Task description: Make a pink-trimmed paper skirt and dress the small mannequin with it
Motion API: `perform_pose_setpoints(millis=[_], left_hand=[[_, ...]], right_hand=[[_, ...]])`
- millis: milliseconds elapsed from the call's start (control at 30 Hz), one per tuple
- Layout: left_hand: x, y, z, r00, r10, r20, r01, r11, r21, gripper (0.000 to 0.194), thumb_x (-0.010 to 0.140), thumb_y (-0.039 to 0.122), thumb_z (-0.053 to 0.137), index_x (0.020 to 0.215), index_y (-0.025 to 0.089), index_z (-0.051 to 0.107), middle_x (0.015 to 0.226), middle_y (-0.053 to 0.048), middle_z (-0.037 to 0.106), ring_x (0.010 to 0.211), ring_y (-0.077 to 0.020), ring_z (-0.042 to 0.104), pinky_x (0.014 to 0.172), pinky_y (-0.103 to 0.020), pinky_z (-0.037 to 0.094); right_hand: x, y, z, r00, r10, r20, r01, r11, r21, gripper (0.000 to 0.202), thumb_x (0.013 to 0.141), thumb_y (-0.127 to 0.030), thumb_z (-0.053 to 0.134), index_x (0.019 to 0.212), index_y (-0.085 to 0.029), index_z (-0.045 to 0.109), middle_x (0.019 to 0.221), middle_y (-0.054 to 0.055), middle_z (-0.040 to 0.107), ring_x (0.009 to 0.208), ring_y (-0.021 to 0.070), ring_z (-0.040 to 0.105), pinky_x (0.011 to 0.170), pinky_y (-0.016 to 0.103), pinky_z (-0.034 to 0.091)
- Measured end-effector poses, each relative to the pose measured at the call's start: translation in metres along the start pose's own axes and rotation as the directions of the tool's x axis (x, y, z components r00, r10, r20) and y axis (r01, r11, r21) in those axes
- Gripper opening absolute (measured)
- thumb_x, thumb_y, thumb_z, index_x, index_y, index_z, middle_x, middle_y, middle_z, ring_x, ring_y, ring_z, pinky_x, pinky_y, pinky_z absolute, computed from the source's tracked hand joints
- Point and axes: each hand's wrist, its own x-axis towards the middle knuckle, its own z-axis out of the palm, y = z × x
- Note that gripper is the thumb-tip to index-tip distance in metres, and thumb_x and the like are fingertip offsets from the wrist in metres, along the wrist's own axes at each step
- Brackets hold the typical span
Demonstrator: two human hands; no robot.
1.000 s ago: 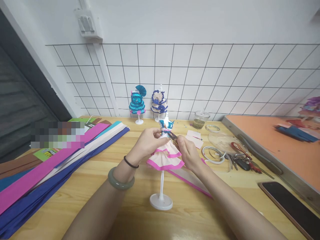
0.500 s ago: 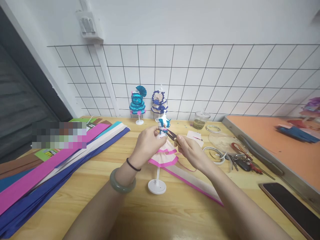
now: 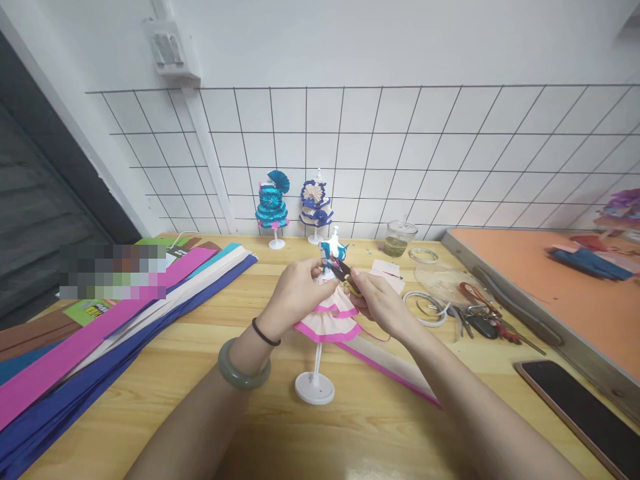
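In the middle of the table stands a small dress form (image 3: 315, 388) on a white round base, leaning slightly to the right. It wears a blue and white bodice (image 3: 334, 251) and a cream paper skirt (image 3: 330, 325) with pink borders. My left hand (image 3: 295, 293) is closed around the form at its waist, with the thumb across the front. My right hand (image 3: 379, 297) grips small scissors (image 3: 342, 269) with dark blades and a yellowish handle. The blades lie against the waist, close to my left fingertips. A thin pink strip (image 3: 373, 335) trails from the skirt's right side.
Two dressed forms, one teal (image 3: 273, 203) and one cream and navy (image 3: 316, 207), stand by the wall. Crepe paper strips (image 3: 165, 293) lie left. A pink-edged cream strip (image 3: 395, 372), keys (image 3: 483, 325), tape rolls (image 3: 426, 308), a jar (image 3: 399, 239) and a phone (image 3: 583, 407) lie right.
The form's top has tilted to the right in my left hand. The scissors have turned, so more of their yellowish handle shows. The view has shifted slightly.
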Motion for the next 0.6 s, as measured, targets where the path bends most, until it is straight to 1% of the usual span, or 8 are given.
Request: perform_pose_setpoints(millis=[100, 167, 267, 333, 400, 467, 533, 600], left_hand=[[-0.001, 0.000, 0.000, 0.997, -0.061, 0.049, 0.067, 0.986, -0.151, 0.016, 0.070, 0.030, 0.061, 0.082, 0.019, 0.065, 0.059, 0.004, 0.048, 0.055, -0.0095, 0.045, 0.052, -0.021, 0.034], [-0.001, 0.001, 0.000, 0.989, -0.116, 0.096, 0.139, 0.948, -0.288, 0.014, 0.070, 0.029, 0.063, 0.077, 0.017, 0.062, 0.058, 0.005, 0.045, 0.051, -0.0072, 0.041, 0.047, -0.019, 0.030], [0.000, 0.005, -0.002, 0.967, -0.170, 0.188, 0.240, 0.854, -0.463, 0.015, 0.069, 0.026, 0.065, 0.078, 0.014, 0.061, 0.062, 0.004, 0.051, 0.049, -0.0055, 0.043, 0.045, -0.018, 0.032], [0.001, 0.006, -0.004, 0.947, -0.188, 0.259, 0.305, 0.778, -0.549, 0.019, 0.068, 0.024, 0.067, 0.082, 0.013, 0.063, 0.070, 0.001, 0.058, 0.055, -0.0068, 0.050, 0.051, -0.019, 0.038], [0.002, 0.006, -0.004, 0.919, -0.204, 0.337, 0.379, 0.695, -0.611, 0.022, 0.067, 0.023, 0.069, 0.084, 0.010, 0.064, 0.077, -0.004, 0.062, 0.062, -0.0095, 0.056, 0.058, -0.021, 0.043], [0.003, 0.004, -0.003, 0.902, -0.200, 0.382, 0.416, 0.639, -0.647, 0.024, 0.066, 0.023, 0.071, 0.084, 0.009, 0.064, 0.080, -0.006, 0.063, 0.067, -0.0114, 0.058, 0.062, -0.024, 0.045], [0.003, 0.001, 0.000, 0.911, -0.176, 0.374, 0.395, 0.638, -0.661, 0.025, 0.065, 0.024, 0.072, 0.084, 0.009, 0.064, 0.080, -0.006, 0.063, 0.068, -0.0117, 0.058, 0.063, -0.024, 0.045], [0.004, -0.002, 0.001, 0.934, -0.160, 0.321, 0.338, 0.692, -0.638, 0.026, 0.065, 0.025, 0.072, 0.085, 0.011, 0.064, 0.076, -0.003, 0.061, 0.065, -0.0102, 0.055, 0.060, -0.022, 0.043]], right_hand=[[0.002, 0.008, 0.000, 0.990, -0.131, -0.050, 0.123, 0.984, -0.127, 0.048, 0.087, -0.063, 0.031, 0.062, -0.022, 0.033, 0.052, -0.005, 0.032, 0.046, 0.0099, 0.030, 0.043, 0.024, 0.022], [0.004, 0.012, -0.001, 0.974, -0.208, -0.086, 0.182, 0.951, -0.249, 0.048, 0.091, -0.059, 0.027, 0.063, -0.021, 0.040, 0.054, -0.002, 0.040, 0.050, 0.0125, 0.038, 0.047, 0.025, 0.028], [0.005, 0.017, -0.001, 0.952, -0.288, -0.099, 0.233, 0.898, -0.372, 0.046, 0.093, -0.053, 0.027, 0.068, -0.020, 0.047, 0.059, 0.000, 0.047, 0.057, 0.0151, 0.045, 0.053, 0.026, 0.033], [0.005, 0.020, -0.001, 0.940, -0.323, -0.106, 0.268, 0.895, -0.356, 0.044, 0.094, -0.052, 0.027, 0.067, -0.021, 0.045, 0.060, 0.000, 0.047, 0.058, 0.0149, 0.045, 0.055, 0.027, 0.033], [0.005, 0.021, 0.000, 0.931, -0.339, -0.136, 0.296, 0.917, -0.266, 0.043, 0.094, -0.052, 0.027, 0.065, -0.022, 0.039, 0.061, -0.001, 0.042, 0.056, 0.0138, 0.041, 0.053, 0.027, 0.031], [0.004, 0.021, 0.000, 0.932, -0.332, -0.147, 0.308, 0.937, -0.166, 0.044, 0.093, -0.055, 0.027, 0.064, -0.022, 0.034, 0.060, -0.003, 0.037, 0.053, 0.0126, 0.035, 0.050, 0.026, 0.029], [0.004, 0.019, -0.001, 0.938, -0.321, -0.127, 0.310, 0.946, -0.100, 0.045, 0.092, -0.057, 0.027, 0.063, -0.023, 0.032, 0.058, -0.004, 0.033, 0.050, 0.0116, 0.030, 0.048, 0.026, 0.026], [0.005, 0.018, -0.004, 0.944, -0.312, -0.109, 0.305, 0.949, -0.073, 0.046, 0.091, -0.059, 0.029, 0.064, -0.022, 0.036, 0.058, -0.004, 0.032, 0.049, 0.0110, 0.028, 0.047, 0.026, 0.024]])
